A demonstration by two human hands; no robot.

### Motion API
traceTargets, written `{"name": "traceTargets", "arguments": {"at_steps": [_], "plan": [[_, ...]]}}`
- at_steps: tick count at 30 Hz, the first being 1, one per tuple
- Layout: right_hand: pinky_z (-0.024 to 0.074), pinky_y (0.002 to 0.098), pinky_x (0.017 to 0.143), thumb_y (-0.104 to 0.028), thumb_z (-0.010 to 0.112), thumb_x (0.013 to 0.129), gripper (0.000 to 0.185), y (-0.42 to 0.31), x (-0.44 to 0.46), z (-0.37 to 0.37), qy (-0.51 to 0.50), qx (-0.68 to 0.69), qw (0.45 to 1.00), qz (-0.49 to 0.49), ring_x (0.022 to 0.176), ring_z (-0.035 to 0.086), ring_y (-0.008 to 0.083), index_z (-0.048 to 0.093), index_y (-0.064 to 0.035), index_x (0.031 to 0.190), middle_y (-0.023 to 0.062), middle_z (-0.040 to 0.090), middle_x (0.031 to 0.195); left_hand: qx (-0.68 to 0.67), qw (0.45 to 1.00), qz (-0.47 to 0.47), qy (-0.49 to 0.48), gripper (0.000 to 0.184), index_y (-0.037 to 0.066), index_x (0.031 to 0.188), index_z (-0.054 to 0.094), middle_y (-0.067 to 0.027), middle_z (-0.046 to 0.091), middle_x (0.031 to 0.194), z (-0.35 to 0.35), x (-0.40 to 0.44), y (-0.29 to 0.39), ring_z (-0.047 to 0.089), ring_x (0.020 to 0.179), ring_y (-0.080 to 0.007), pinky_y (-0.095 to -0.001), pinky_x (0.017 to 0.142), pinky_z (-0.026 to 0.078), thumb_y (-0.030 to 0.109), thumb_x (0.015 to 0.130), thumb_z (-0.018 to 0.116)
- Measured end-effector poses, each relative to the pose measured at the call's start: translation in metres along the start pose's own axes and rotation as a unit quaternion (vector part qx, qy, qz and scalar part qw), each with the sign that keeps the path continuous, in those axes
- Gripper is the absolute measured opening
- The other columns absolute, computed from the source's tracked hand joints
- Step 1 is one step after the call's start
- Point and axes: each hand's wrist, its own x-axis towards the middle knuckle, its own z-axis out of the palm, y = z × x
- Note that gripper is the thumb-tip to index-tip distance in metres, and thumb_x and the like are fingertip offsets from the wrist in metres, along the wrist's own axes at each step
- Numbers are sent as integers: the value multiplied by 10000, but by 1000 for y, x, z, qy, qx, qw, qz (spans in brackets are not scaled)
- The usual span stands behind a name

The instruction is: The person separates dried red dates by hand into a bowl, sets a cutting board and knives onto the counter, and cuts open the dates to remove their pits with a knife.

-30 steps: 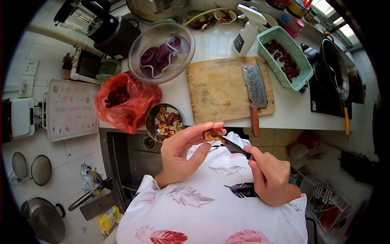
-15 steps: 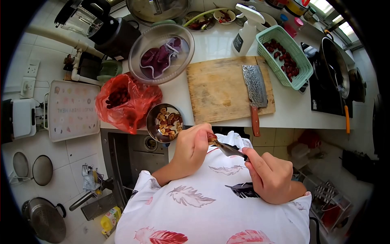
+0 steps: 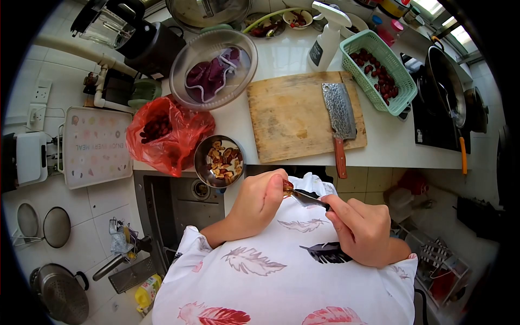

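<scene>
In my left hand (image 3: pixel 259 200) a red date (image 3: pixel 287 186) is pinched between thumb and fingers, in front of my shirt. My right hand (image 3: pixel 362 226) grips a small knife (image 3: pixel 307 200) by its dark handle, the blade pointing left and touching the date. The fingers cover most of the handle. Left of the cutting board, at the counter's front edge, a steel bowl (image 3: pixel 198 172) holds cut date pieces (image 3: pixel 225 161). Next to it, a red plastic bag (image 3: pixel 187 122) stands open with whole dates inside. More dates (image 3: pixel 386 86) lie in a green basket (image 3: pixel 405 102).
A cleaver (image 3: pixel 340 111) rests on the wooden cutting board (image 3: pixel 287 119), its handle jutting over the counter edge. Behind are a plastic basin (image 3: pixel 179 81) with a purple cloth and a white spray bottle (image 3: pixel 323 46). A wok (image 3: pixel 449 81) stands at right; the sink (image 3: pixel 187 206) lies below left.
The knife blade has shifted slightly against the date, and the date has turned a little in my left hand. Both hands keep their holds. The camera view has moved slightly.
</scene>
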Motion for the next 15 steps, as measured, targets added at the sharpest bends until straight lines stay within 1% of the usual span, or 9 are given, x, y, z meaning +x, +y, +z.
{"name": "traceTargets", "arguments": {"at_steps": [2,4,5,7,9,10,12,13,15], "plan": [[289,300,339,-114,662,728,210,2,1,2,-1,26,1000,3,366,390,181,625,-81,931,34,410,505,-21,1000,-10,-4,293,-7,711,434,-119,398,585,0,0,0,380,508,-241,-326,503,341,163,924,327],[291,300,339,-110,656,736,202,6,1,4,-2,52,999,6,368,396,183,623,-82,934,39,419,502,-70,997,-32,-25,321,-6,730,449,-83,383,576,1,-1,-4,362,513,-185,-300,506,328,190,938,303],[304,296,347,-99,649,743,201,8,1,5,-9,85,996,14,379,415,189,621,-73,941,47,445,512,-71,997,-33,-25,321,-6,730,449,-83,383,576,1,-2,-5,362,513,-185,-300,506,328,190,938,303],[318,293,355,-88,642,750,201,11,0,7,-16,118,993,21,391,434,195,618,-63,948,55,471,523,-122,990,-59,-46,352,-8,767,468,-35,377,577,1,-4,-8,339,530,-123,-262,506,307,227,952,281],[352,275,383,-56,628,761,205,13,1,8,-29,197,979,38,419,466,203,616,-31,964,79,534,575,-147,985,-71,-46,374,-8,784,474,-20,379,579,2,-5,-8,332,532,-105,-249,503,297,250,956,264],[352,275,383,-56,628,761,205,13,2,8,-29,197,979,38,419,466,203,616,-31,964,79,534,575,-173,980,-82,-46,399,-8,801,480,-5,382,581,3,-5,-8,326,535,-88,-236,500,286,274,961,248],[367,253,406,-27,614,766,211,14,4,7,-61,253,963,74,428,473,177,619,-3,976,103,553,601,-189,976,-91,-55,420,-9,810,484,-3,384,583,1,-6,-9,326,536,-86,-235,499,282,294,962,235],[367,253,406,-27,614,766,211,14,4,7,-61,253,963,74,428,473,177,619,-3,976,103,553,601,-206,972,-99,-65,443,-10,818,487,0,387,585,1,-6,-9,325,538,-83,-233,498,279,314,963,223],[309,239,417,-57,560,828,176,17,3,9,-88,309,942,99,451,391,119,603,23,979,72,466,565,-214,969,-107,-67,451,-8,822,491,5,378,585,1,-6,-8,314,535,-79,-229,495,271,323,963,219]]}}
